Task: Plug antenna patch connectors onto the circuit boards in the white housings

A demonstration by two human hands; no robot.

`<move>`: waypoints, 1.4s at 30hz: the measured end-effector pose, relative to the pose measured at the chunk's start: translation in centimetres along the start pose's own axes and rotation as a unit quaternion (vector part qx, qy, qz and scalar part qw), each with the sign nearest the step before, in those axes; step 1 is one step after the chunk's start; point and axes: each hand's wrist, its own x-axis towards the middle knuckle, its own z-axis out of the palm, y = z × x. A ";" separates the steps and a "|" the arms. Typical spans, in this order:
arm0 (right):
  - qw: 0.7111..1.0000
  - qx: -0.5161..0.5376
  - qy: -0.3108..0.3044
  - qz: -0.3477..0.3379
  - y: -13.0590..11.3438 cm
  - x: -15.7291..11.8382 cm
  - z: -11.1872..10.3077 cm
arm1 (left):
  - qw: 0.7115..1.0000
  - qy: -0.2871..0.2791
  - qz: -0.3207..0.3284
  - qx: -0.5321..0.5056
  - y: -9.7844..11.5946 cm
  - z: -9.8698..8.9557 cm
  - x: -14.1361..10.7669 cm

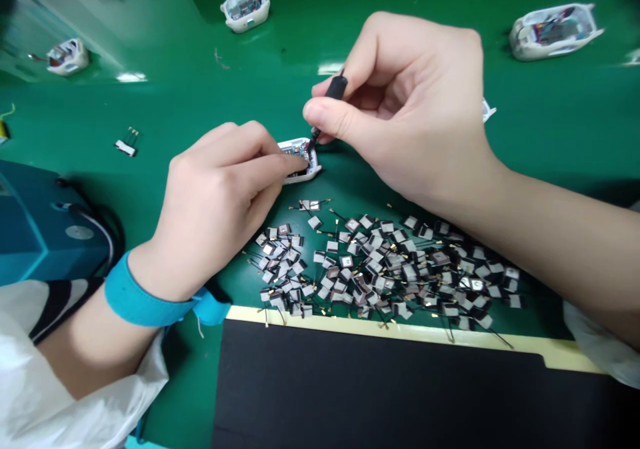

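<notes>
Fingers (326, 117) of the right hand (415, 109) pinched around a slim black-handled tool (336, 87), fingers (273, 161) of the left hand (215, 209) pressed together over a small white plastic housing (314, 169). Huge green ESD-mat counter (180, 82) under everything, black pad (350, 382) with a cream strip (380, 330) along the near side, blue case (45, 229) off left. More white housings (553, 32) farther out. Housing sitting on the counter just above a big heap of little square antenna patches (380, 269) with thin black leads. Blue wrist strap (145, 305) on the left wrist. Tool tip right down at the circuit board (299, 149), details too small to make out.
</notes>
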 end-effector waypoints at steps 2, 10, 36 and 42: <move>1.000 0.004 0.002 -0.002 0.0 0.0 0.0 | 1.000 -0.001 0.003 -0.004 0.0 0.0 0.0; 1.000 -0.016 0.004 0.019 -0.2 0.0 0.1 | 1.000 -0.023 -0.006 0.005 0.0 -0.1 0.0; 0.999 -0.043 -0.013 -0.022 -0.7 -0.5 0.1 | 1.000 -0.010 -0.014 -0.016 -0.2 0.3 -0.1; 1.000 -0.019 -0.007 -0.010 -0.6 -0.4 0.1 | 1.000 0.001 0.001 -0.011 -0.3 0.4 -0.1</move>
